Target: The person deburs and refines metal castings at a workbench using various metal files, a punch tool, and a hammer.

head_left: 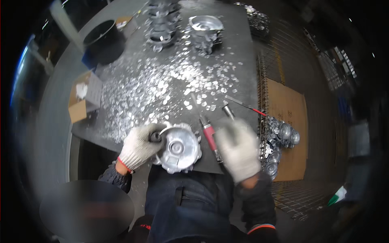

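A white knit glove covers my left hand (144, 143), its fingers closed on the rim of a round, shiny cast-metal housing (179, 148) at the table's front edge. The housing shows a raised ring in its middle and a lobed edge. My right hand (238, 150), also gloved, is to the right of it, smeared by motion. Just beyond its fingers shows a short metal cylinder (228, 110); whether the hand grips it I cannot tell. Between the hands lies a red-handled tool (209, 134) with a narrow metal blade. Farther right rests a thin rod with a red end (259, 112).
Metal chips (162, 87) are strewn over the dark table (239, 40). At the back stand stacked castings (162, 20) and another stack topped by a bowl-shaped casting (206, 24). On the left are a black bucket (104, 42) and an open carton (91, 93). More castings (283, 133) lie on cardboard (298, 162) at right.
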